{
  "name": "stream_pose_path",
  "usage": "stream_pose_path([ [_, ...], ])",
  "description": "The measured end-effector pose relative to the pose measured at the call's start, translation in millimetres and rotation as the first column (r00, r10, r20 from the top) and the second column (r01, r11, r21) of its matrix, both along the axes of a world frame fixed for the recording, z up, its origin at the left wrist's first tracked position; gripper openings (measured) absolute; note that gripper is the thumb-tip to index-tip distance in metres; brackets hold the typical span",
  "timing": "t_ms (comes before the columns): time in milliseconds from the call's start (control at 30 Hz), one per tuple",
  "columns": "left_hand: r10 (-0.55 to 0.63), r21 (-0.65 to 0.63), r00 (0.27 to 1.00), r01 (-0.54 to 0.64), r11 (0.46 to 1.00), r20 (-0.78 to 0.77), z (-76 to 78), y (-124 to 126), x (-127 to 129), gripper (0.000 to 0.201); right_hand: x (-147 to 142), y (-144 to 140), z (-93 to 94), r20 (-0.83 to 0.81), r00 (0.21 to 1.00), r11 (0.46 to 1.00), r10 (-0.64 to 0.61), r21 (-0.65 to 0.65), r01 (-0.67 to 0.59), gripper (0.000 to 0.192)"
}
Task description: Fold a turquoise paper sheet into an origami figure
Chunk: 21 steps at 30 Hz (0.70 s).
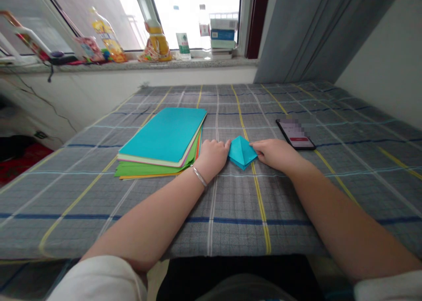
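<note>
A small folded piece of teal paper [242, 152] is held flat between the 2 hands on a bed covered with a grey plaid sheet [231, 204]. The left hand [212, 157] is curled into a loose fist, its fingertips pressed against the left edge of the paper; a silver bangle [199, 176] is worn at that wrist. The right hand [275, 154] is laid nearly flat, palm down, with its fingertips pinned on the right corner of the paper. The paper is folded into a kite-like shape, its point turned toward the person, with a raised crease down the middle.

Just beside the left hand, touching or nearly touching its knuckles, a stack of coloured sheets [165, 140] is seen, teal on top, with green, orange and pink edges showing beneath. Near the right hand, just beyond it, a phone [296, 134] is laid face up on the sheet, its screen lit.

Further off, a windowsill [132, 65] is lined with 2 yellow bottles [108, 36], a clear bottle, some small boxes [223, 33] and packets. A grey curtain [313, 28] is hung at the right of the window.
</note>
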State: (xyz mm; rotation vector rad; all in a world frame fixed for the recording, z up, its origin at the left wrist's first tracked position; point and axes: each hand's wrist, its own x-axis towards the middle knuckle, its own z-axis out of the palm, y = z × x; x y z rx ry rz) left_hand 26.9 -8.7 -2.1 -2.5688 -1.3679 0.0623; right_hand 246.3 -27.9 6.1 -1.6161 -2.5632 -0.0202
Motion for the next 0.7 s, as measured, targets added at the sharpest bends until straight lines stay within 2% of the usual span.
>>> stream_pose_path([
  [200, -0.064, 0.048, 0.985, 0.057, 0.997, 0.158, -13.1, 3, -2, 0.049, 6, 4, -4.7, -0.048, 0.999, 1.000, 0.005, -0.012, -0.006, 0.023],
  [333, 0.045, 0.023, 0.970, -0.052, 0.998, 0.237, -17.1, 12, -3, 0.041, 5, 4, -3.7, -0.069, 0.997, 1.000, 0.016, -0.009, -0.017, 0.021],
  [400, 0.088, -0.029, 0.960, -0.083, 0.996, 0.265, -16.8, 17, -4, 0.033, 4, 4, -3.0, -0.063, 0.998, 1.000, 0.005, 0.013, -0.004, 0.016],
  [500, 0.119, -0.112, 0.937, -0.087, 0.990, 0.328, -16.5, 23, -5, 0.033, 2, 4, -2.5, -0.034, 0.997, 0.995, -0.069, 0.071, 0.072, 0.009],
  [600, 0.114, -0.113, 0.920, -0.076, 0.991, 0.376, -16.9, 26, -7, 0.032, 0, 2, -2.1, -0.019, 0.989, 0.979, -0.149, 0.135, 0.150, 0.007],
  [700, 0.081, -0.081, 0.926, -0.055, 0.995, 0.370, -16.0, 26, -9, 0.035, 0, 0, -1.1, 0.027, 0.990, 0.973, -0.140, 0.188, 0.132, 0.012],
])
